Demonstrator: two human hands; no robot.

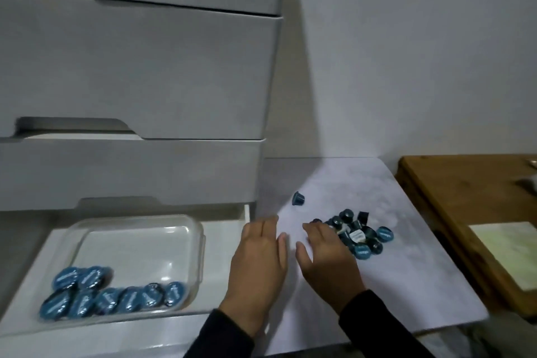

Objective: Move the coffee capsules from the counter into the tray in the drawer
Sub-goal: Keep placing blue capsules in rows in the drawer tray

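A pile of dark blue coffee capsules [360, 234] lies on the pale marble counter [406, 270]. One lone capsule [298, 199] sits apart, further back to the left. A clear plastic tray [139, 229] rests in the open white drawer [220, 256] at lower left, with several blue-lidded capsules [113, 295] along its near side. My right hand [327, 263] hovers palm down with its fingers spread, fingertips touching the left edge of the pile. My left hand [258, 264] is flat and empty over the counter's left edge, between the drawer and the pile.
Closed white drawer fronts [130, 67] stack above the open drawer. A wooden board [470, 203] with a pale sheet [511, 250] on it lies to the right of the counter. A plain wall rises behind.
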